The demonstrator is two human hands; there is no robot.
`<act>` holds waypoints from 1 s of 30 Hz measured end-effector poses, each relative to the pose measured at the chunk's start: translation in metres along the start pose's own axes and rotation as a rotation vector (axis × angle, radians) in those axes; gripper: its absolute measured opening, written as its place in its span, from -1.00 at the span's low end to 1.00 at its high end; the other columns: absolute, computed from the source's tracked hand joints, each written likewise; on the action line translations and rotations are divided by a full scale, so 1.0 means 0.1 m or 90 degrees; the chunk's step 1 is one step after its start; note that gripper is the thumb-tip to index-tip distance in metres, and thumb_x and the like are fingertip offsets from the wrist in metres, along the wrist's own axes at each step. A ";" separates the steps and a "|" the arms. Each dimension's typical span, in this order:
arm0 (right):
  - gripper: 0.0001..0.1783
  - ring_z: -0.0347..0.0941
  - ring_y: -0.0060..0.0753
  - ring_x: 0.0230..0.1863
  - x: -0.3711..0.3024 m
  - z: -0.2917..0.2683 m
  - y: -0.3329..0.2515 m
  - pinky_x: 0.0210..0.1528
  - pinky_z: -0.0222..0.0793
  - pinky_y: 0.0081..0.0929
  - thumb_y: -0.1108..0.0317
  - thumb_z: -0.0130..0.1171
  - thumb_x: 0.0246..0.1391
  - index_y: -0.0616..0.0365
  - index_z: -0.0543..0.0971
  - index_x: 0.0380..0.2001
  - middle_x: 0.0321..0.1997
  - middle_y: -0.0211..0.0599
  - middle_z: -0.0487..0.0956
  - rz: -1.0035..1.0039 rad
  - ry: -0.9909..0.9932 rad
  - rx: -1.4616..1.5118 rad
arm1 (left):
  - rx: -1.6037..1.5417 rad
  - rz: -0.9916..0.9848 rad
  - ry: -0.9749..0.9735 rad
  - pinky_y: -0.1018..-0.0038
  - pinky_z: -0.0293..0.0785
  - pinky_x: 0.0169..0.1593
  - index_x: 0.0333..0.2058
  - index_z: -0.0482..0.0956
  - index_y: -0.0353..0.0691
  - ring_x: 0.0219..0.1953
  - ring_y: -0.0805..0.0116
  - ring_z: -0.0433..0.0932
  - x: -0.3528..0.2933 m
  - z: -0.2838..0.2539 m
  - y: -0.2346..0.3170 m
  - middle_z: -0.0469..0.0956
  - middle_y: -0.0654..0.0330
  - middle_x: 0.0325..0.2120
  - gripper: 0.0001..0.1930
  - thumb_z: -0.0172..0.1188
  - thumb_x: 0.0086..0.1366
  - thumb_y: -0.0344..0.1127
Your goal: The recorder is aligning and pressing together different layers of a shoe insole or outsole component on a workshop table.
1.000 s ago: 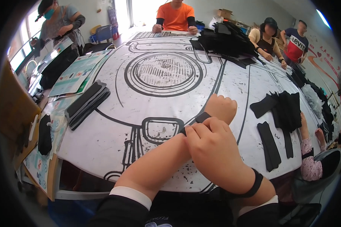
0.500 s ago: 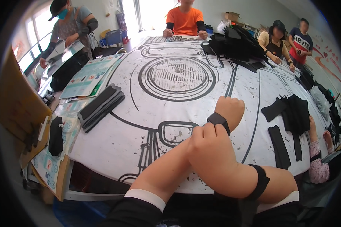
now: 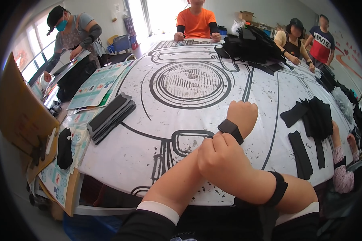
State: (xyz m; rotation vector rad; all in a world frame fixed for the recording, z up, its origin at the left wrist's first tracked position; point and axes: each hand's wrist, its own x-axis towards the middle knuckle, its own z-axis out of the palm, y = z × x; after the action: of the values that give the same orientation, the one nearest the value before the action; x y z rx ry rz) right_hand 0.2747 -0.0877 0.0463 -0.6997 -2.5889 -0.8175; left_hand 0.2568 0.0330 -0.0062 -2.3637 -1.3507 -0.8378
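Observation:
My left hand is a closed fist, palm down, held above the table with nothing showing in it. A black smartwatch with a square face is on my left wrist. My right hand crosses over my left forearm, its fingers curled against the watch's near edge. Its fingertips are hidden, so I cannot tell what they pinch. On my right forearm is a black band.
A white table cover with black line drawings lies before me. Dark fabric strips are stacked left; more black pieces lie right, and a large black pile stands farther back. Several people are around the table; a patterned sleeve is close at right.
The view has shifted slightly, moving the table contents a little right and down. My right fingers sit slightly lower against the watch. The masked person at left has bent lower.

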 end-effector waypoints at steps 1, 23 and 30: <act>-0.93 0.28 -0.35 -0.56 -0.01 0.00 0.00 -0.47 0.19 -0.53 0.47 0.11 -0.51 0.20 0.43 -0.79 -0.70 -0.30 0.28 -0.004 0.000 0.025 | 0.001 0.000 -0.009 0.42 0.27 -0.47 -0.62 0.41 -0.13 -0.55 0.30 0.49 -0.01 0.00 0.01 0.47 0.25 -0.66 -0.91 0.11 -0.04 -0.47; -0.90 0.21 -0.39 -0.58 -0.02 0.03 -0.05 -0.45 0.20 -0.52 0.46 0.07 -0.53 0.24 0.44 -0.76 -0.67 -0.32 0.25 -0.021 0.072 0.093 | -0.023 0.102 0.069 0.45 0.27 -0.49 -0.64 0.39 -0.14 -0.62 0.31 0.45 -0.01 -0.08 0.04 0.41 0.26 -0.72 -0.91 0.09 -0.06 -0.47; -0.86 0.30 -0.36 -0.48 -0.06 0.01 -0.03 -0.33 0.29 -0.53 0.47 0.09 -0.44 0.29 0.49 -0.65 -0.62 -0.30 0.33 -0.008 0.104 0.083 | -0.031 0.022 0.080 0.42 0.35 -0.51 -0.61 0.41 -0.17 -0.61 0.27 0.49 0.06 -0.17 -0.10 0.47 0.20 -0.67 -0.91 0.11 0.03 -0.39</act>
State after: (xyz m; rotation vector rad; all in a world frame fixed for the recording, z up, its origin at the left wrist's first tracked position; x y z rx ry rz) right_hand 0.2780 -0.0917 0.0413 -0.5558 -2.4760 -0.6717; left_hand 0.2454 0.0337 0.0108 -2.3208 -1.2491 -1.0026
